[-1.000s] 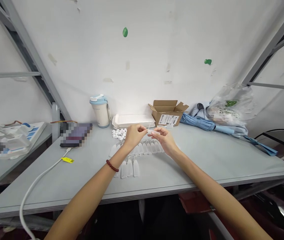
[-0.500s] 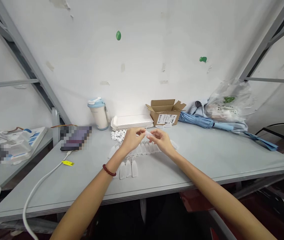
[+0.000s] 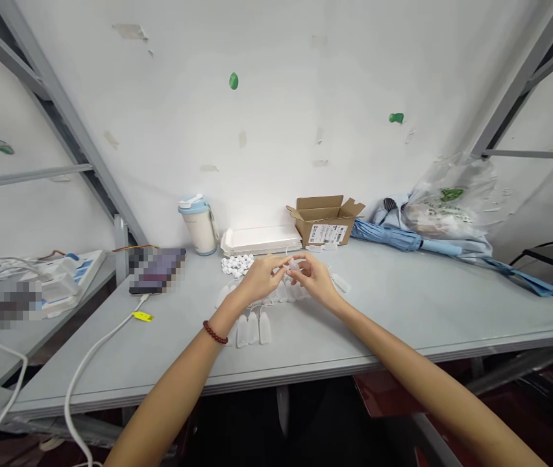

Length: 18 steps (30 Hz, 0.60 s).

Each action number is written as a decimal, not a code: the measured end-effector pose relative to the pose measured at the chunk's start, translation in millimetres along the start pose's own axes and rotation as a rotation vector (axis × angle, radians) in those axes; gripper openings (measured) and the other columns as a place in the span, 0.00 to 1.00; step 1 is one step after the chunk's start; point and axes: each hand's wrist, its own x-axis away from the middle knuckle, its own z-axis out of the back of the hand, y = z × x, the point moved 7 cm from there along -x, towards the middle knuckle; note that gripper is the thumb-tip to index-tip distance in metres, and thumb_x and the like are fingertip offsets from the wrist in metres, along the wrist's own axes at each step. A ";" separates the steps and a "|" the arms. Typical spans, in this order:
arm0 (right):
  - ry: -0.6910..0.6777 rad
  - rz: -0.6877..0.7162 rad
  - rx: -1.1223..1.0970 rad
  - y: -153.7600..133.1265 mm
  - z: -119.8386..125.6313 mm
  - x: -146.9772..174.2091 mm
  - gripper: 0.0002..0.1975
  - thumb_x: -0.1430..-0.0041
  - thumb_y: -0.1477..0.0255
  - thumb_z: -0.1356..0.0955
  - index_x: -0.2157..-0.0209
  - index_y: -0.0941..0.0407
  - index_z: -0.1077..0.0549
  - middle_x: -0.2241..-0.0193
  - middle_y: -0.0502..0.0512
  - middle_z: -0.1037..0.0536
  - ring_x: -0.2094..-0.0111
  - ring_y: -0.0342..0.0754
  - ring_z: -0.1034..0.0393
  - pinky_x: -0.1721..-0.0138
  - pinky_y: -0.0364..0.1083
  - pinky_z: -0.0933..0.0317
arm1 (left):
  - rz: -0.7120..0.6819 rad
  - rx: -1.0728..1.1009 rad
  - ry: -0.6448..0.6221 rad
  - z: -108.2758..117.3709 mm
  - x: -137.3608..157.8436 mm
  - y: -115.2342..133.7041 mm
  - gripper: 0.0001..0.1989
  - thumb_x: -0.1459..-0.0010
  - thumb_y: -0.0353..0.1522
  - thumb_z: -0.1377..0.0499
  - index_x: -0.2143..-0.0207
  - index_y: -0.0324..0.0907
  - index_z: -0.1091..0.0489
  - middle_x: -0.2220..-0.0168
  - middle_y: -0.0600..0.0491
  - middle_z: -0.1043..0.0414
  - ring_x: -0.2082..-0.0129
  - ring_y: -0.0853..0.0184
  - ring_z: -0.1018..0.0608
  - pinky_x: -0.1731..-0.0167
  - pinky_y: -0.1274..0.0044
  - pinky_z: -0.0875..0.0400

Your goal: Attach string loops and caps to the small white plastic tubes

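Observation:
My left hand (image 3: 261, 277) and my right hand (image 3: 314, 277) meet over the middle of the table, fingertips pinched together. Between them is a small translucent white plastic piece (image 3: 294, 265), gripped by the right fingers and touched by the left fingertips. Fingers partly cover it, so its exact kind is unclear. Beneath the hands lies a row of similar translucent pieces (image 3: 283, 293), partly hidden. Closer to the front edge lie several more, flat and long with thin loops at one end (image 3: 253, 329). A heap of small white parts (image 3: 236, 264) is just beyond my left hand.
Along the wall stand a cup with a blue lid (image 3: 198, 227), a white tray (image 3: 261, 240) and an open cardboard box (image 3: 325, 224). A folded blue umbrella (image 3: 388, 235) and a plastic bag (image 3: 452, 201) lie right. A phone (image 3: 157, 272) with a white cable (image 3: 106, 337) is left.
My fingertips have drawn closer together around the translucent piece, which now sits more upright in the right fingers. The view has turned slightly left.

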 end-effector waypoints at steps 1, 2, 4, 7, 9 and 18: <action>-0.001 -0.001 -0.017 0.7 -0.2 -0.2 0.19 0.50 0.59 0.32 0.60 0.55 0.35 0.73 0.50 0.25 0.76 0.44 0.28 0.75 0.43 0.40 | -0.002 0.016 0.006 1.2 -0.1 0.5 0.17 0.44 0.25 0.48 0.55 0.45 0.26 0.62 0.53 0.22 0.65 0.67 0.25 0.70 0.78 0.31; 0.000 -0.002 -0.042 1.5 -0.1 -0.6 0.19 0.50 0.58 0.31 0.61 0.55 0.36 0.74 0.49 0.26 0.76 0.45 0.28 0.76 0.42 0.40 | -0.005 0.036 0.015 2.5 -0.3 1.0 0.16 0.43 0.26 0.48 0.57 0.44 0.26 0.61 0.52 0.22 0.64 0.67 0.24 0.71 0.78 0.31; 0.003 -0.007 -0.105 3.3 0.3 -2.0 0.20 0.51 0.58 0.31 0.62 0.55 0.37 0.75 0.48 0.27 0.76 0.45 0.28 0.77 0.42 0.40 | -0.010 0.069 0.039 4.3 -0.5 1.5 0.12 0.43 0.28 0.47 0.61 0.43 0.24 0.62 0.52 0.22 0.64 0.66 0.24 0.71 0.79 0.31; -0.005 -0.031 -0.200 5.5 0.1 -4.3 0.21 0.53 0.57 0.30 0.64 0.55 0.38 0.76 0.48 0.27 0.77 0.46 0.28 0.79 0.42 0.40 | -0.011 0.025 0.135 7.7 0.7 -0.1 0.10 0.43 0.28 0.46 0.65 0.41 0.24 0.67 0.51 0.22 0.68 0.67 0.24 0.71 0.77 0.30; -0.023 -0.058 -0.269 5.9 -1.0 -5.0 0.22 0.54 0.57 0.29 0.64 0.55 0.38 0.75 0.49 0.26 0.76 0.46 0.27 0.78 0.42 0.39 | -0.051 -0.044 0.215 10.3 3.1 1.8 0.10 0.43 0.28 0.46 0.64 0.40 0.25 0.66 0.50 0.23 0.66 0.65 0.24 0.67 0.74 0.29; -0.107 -0.180 -0.485 3.8 -9.1 3.0 0.21 0.55 0.59 0.28 0.65 0.56 0.37 0.71 0.52 0.23 0.70 0.47 0.25 0.67 0.48 0.32 | -0.287 -0.211 0.091 1.9 9.4 30.3 0.16 0.45 0.34 0.40 0.54 0.41 0.32 0.54 0.46 0.29 0.53 0.59 0.30 0.56 0.66 0.30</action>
